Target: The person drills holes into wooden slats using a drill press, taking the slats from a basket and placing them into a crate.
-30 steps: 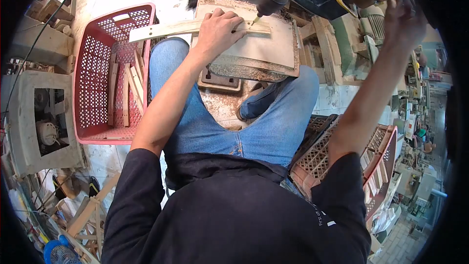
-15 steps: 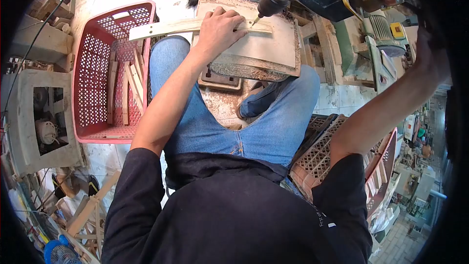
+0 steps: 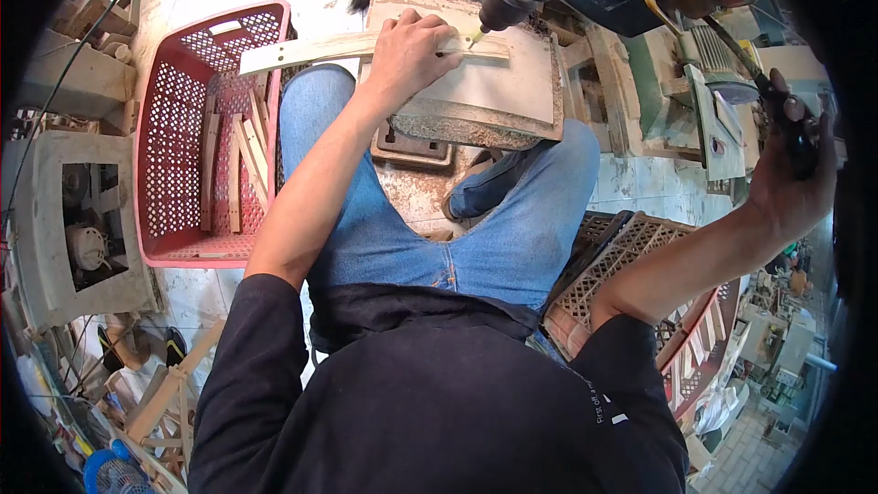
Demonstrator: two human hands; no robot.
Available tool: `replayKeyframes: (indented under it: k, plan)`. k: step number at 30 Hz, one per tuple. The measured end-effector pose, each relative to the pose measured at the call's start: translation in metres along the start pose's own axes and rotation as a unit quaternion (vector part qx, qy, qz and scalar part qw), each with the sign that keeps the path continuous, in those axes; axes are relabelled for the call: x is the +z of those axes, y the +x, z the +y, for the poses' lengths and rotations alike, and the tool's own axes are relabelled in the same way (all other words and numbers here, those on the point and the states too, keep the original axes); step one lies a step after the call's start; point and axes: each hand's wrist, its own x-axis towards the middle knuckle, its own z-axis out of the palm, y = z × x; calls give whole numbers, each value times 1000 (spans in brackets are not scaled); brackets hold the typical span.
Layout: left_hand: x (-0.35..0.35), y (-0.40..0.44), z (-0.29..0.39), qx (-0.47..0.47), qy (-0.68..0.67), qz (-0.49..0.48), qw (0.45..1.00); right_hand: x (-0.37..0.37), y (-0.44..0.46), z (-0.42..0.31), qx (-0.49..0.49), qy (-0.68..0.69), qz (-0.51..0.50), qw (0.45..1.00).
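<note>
My left hand (image 3: 412,53) is closed over a pale wooden strip (image 3: 315,50), pressing it onto the board-topped work table (image 3: 508,96). Just right of those fingers, the bit (image 3: 475,38) of a drill press meets the strip near its right end; I cannot tell how deep it is. Above the bit is the dark chuck (image 3: 502,7). Out at the right, my right hand (image 3: 788,151) is wrapped around the black grip of the press's feed lever (image 3: 736,50). A dark hole shows near the strip's left end.
A red plastic crate (image 3: 146,174) with several wooden strips stands left of my knee. Further crates (image 3: 613,265) sit at my right, one holding wood pieces. Green machinery (image 3: 654,101) is beyond my right knee. Wood dust coats the table's edge and the floor.
My right hand has come down and toward me with the lever, which now shows more clearly. The chuck sits slightly lower over the strip. My left hand has barely moved.
</note>
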Motion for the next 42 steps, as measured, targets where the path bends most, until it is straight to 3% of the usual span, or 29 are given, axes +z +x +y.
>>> replayKeyframes:
  k: [10, 14, 42]
  plan:
    - [-2, 0, -1, -1, -2, -12, 1000, -1, -17, 12, -16, -57, 104, 993]
    - [-1, 0, -3, 8, -2, -10, 1000, 6, -25, 13, -17, -38, 44, 998]
    - [0, 1, -2, 5, 1, -16, 1000, 30, -64, 33, -91, -120, 48, 987]
